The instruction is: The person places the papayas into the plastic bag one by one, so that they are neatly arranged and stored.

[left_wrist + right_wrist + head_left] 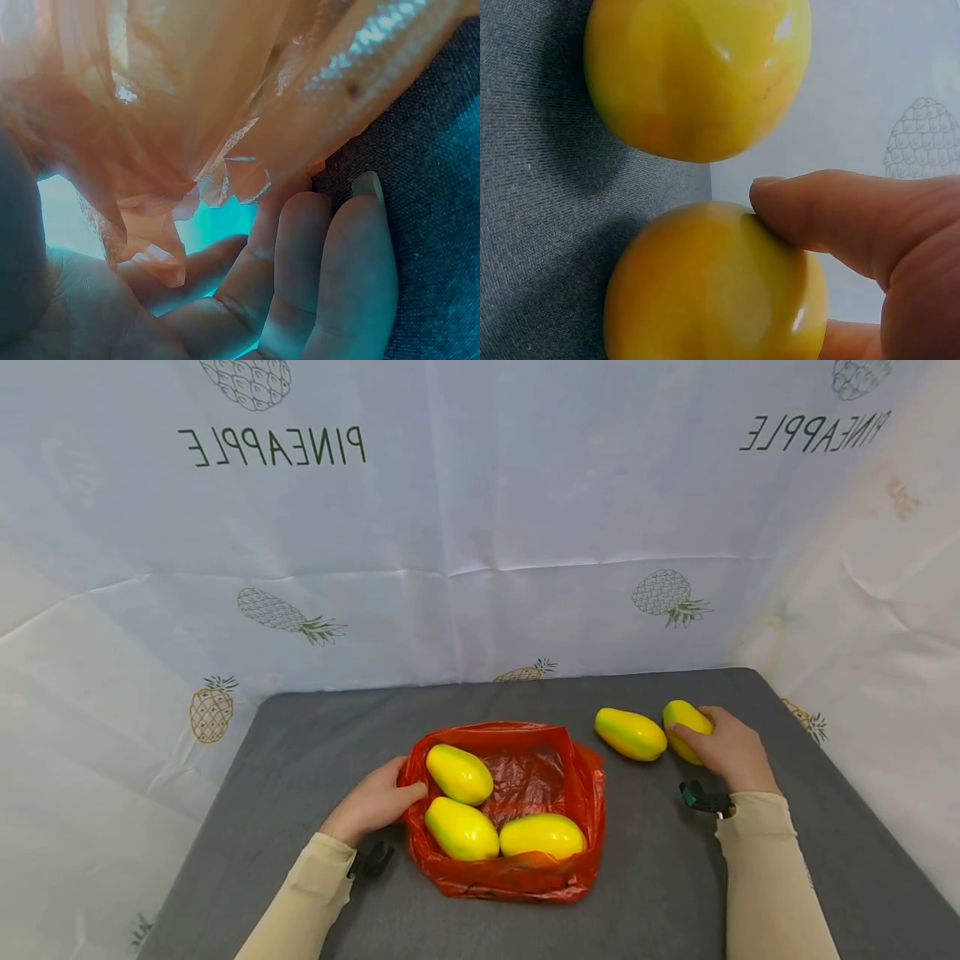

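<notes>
Glossy yellow-green oval fruit (681, 715), papaya-like, sits near the far R corner of the dark grey cloth-covered table (652, 860).

Head view: R hand (733, 750) has it clamped btwn thumb & fingers, prob. bec. a smooth rounded body rolls easily. Just L of it lies a second loose yellow-green fruit (630, 734), toward the far edge. L hand (378, 802) pinches the L rim of a red crinkly thin-plastic bag (517, 885), thumb inside, likely to hold the floppy mouth wide & steady. Bag's about midway btwn the table's L & R edges. In it: rear-left fruit (460, 774), front-left fruit (462, 830) & front-right fruit (543, 836), prob. weighting the base.

L wrist view: bag plastic hangs btwn thumb & curved fingers, outer ones together; how hard they squeeze, can't tell.

R wrist view: thumb's on the held fruit's side, other fingers mostly hidden, so can't tell their spacing. A gap parts both loose fruits, prob. giving the thumb room.
</notes>
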Tool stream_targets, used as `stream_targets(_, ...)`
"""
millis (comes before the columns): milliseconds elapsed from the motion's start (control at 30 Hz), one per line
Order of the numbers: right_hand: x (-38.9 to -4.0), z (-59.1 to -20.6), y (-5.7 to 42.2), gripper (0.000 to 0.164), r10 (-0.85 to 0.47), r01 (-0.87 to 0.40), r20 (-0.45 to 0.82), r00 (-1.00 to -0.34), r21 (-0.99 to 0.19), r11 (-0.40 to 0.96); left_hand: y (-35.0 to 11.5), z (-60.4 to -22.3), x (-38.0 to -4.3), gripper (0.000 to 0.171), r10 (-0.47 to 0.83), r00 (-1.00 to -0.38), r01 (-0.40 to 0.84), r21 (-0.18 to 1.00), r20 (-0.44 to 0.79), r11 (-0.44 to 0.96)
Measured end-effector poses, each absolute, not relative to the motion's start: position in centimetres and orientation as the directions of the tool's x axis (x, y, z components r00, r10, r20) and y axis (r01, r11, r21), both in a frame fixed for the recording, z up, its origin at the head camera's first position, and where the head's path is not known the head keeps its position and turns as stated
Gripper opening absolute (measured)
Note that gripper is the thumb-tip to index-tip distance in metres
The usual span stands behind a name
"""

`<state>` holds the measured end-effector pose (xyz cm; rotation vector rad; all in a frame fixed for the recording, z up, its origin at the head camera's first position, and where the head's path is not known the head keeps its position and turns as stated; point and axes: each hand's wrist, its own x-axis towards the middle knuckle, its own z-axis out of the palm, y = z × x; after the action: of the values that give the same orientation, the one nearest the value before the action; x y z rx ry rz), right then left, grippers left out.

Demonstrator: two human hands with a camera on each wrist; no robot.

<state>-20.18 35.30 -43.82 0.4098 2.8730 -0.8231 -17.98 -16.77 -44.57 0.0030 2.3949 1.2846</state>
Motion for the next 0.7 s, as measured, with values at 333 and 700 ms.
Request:
stream_targets(333,-19.9,-43.3,35.6,0.098,0.248,0.297,-0.164,-0.955,-0.503,0.812,-16.6,-44.6,-17.9,0.054,0.199,-0.918,-0.171,0.795,-0.343,0.583)
stream_targets(700,-19.6,-42.7,35.8,0.098,0.268,0.299,-0.136,-0.954,-0.511,0.806,-16.5,-44.6,-18.0,0.055,0.187,-0.919,-0.172,0.782,-0.346,0.599)
